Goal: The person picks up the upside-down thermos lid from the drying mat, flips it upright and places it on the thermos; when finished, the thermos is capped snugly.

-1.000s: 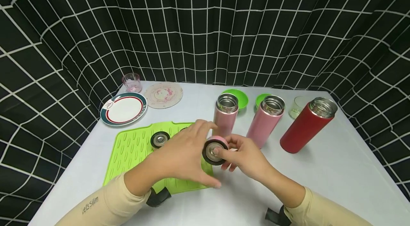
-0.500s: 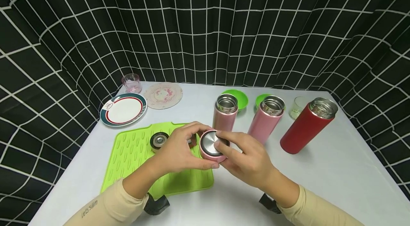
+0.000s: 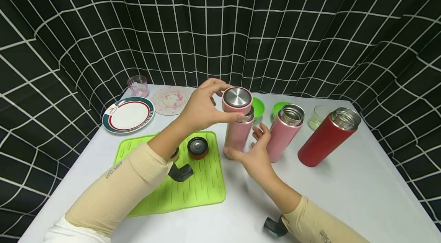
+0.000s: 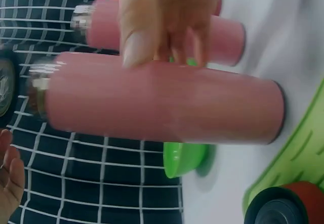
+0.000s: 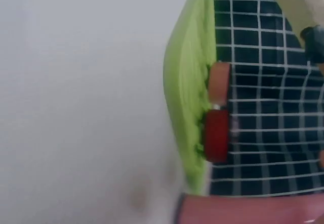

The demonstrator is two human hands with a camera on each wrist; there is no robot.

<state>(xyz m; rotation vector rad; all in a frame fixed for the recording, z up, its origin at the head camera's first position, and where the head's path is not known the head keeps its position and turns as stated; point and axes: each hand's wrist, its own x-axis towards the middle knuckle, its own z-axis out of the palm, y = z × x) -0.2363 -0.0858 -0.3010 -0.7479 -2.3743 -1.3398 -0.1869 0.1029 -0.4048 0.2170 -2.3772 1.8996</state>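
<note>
Left hand: the left hand (image 3: 201, 107) grasped the pink lid (image 3: 237, 100) by its rim, thumb on the near side and fingers round the far side, steel face turned upward.
Lid position: it sat right over the steel mouth of the nearest pink flask (image 3: 238, 132), touching or almost touching it; whether the thread had caught could not be told.
Right hand: the right hand (image 3: 253, 155) lay against the lower body of that flask with relaxed, spread fingers, steadying it without closing round it.
Flask: upright on the white table (image 3: 344, 193), just right of the green mat (image 3: 193, 193); the left wrist view showed its smooth pink side (image 4: 167, 102) close up.
Handling, lid: judged light and stiff, with a slick painted rim, so a pinch across the rim on opposite sides looked the surest hold.
Handling, flask: judged rigid steel, tall and narrow (easy to tip if pushed high up), best held around the lower or middle body.
Nearby: a second pink flask (image 3: 284, 131) and a red flask (image 3: 327, 136) stood open to the right, and a red lid (image 3: 198, 147) lay on the mat.
Further off: a rimmed plate (image 3: 128, 114) lay at the back left.
</note>
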